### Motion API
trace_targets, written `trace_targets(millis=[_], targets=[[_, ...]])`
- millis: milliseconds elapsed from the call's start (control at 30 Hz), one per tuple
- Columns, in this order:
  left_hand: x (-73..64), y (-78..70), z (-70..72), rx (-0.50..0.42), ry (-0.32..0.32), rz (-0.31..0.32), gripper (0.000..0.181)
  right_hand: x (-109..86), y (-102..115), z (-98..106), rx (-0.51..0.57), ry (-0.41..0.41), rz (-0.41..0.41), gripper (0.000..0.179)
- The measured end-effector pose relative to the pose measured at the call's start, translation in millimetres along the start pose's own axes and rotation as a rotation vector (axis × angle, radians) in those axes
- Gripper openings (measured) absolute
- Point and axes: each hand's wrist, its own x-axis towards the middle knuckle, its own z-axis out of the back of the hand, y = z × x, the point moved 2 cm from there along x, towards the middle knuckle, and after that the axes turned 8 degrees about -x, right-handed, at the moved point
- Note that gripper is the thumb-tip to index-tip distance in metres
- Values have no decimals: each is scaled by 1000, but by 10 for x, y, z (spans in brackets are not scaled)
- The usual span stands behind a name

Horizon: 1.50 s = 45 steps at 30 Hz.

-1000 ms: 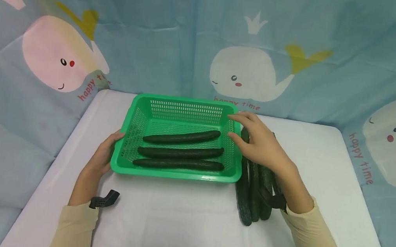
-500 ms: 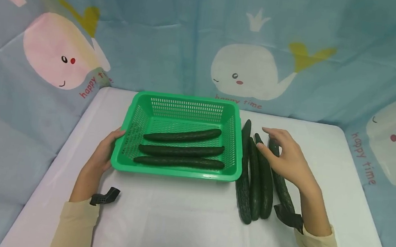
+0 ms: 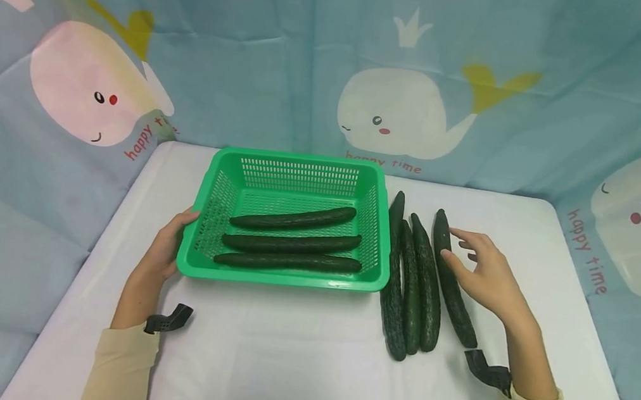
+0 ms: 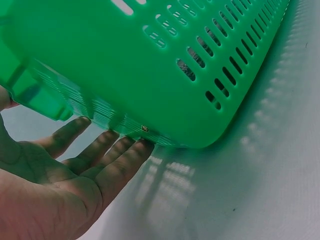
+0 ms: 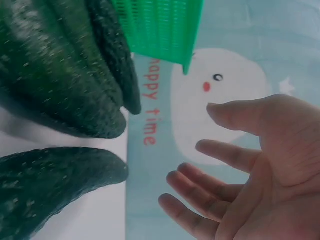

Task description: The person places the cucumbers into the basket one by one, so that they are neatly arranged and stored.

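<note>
A green plastic basket [image 3: 282, 280] holds three dark green cucumbers [image 3: 292, 244] lying crosswise. At the basket's left side, my left hand [image 3: 166, 247] grips it, with the thumb at the rim and fingertips [image 4: 145, 145] against the outer wall. To the right of the basket, several more cucumbers [image 3: 427, 285] lie lengthwise, the rightmost cucumber [image 3: 453, 281] set apart from the others. Beside that one hovers my right hand [image 3: 488, 275], fingers spread and loosely bent, thumb tip overlapping its edge in the head view. Nothing is between the right hand's fingers [image 5: 200, 192] and thumb.
White cloth covers the table [image 3: 284, 349]. A blue curtain [image 3: 273, 81] with whale prints hangs behind it and along both sides. A black wrist camera [image 3: 169, 320] juts from the left wrist, and another black camera [image 3: 487, 370] from the right.
My right hand has moved from the basket's right rim, rightward over the loose cucumbers, to the rightmost one, uncovering the others. My left hand stays at the basket.
</note>
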Motion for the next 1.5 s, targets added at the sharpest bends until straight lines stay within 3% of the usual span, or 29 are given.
trace_targets(millis=[367, 567, 900, 1133, 1500], targets=[[20, -11, -3, 1, -1, -11, 73, -9, -152, -91, -19, 44, -13, 58], [39, -41, -4, 9, -7, -19, 72, 29, -275, -178, 2, 111, -33, 62], [-44, 9, 7, 21, 22, 22, 73, -48, -422, -407, -53, 195, -84, 68], [-24, -7, 8, 15, 24, 5, 73, -7, -424, -409, -83, 182, -92, 64], [-2, -1, -8, 2, 20, 0, 73, 81, -420, -382, -141, 241, -102, 70]])
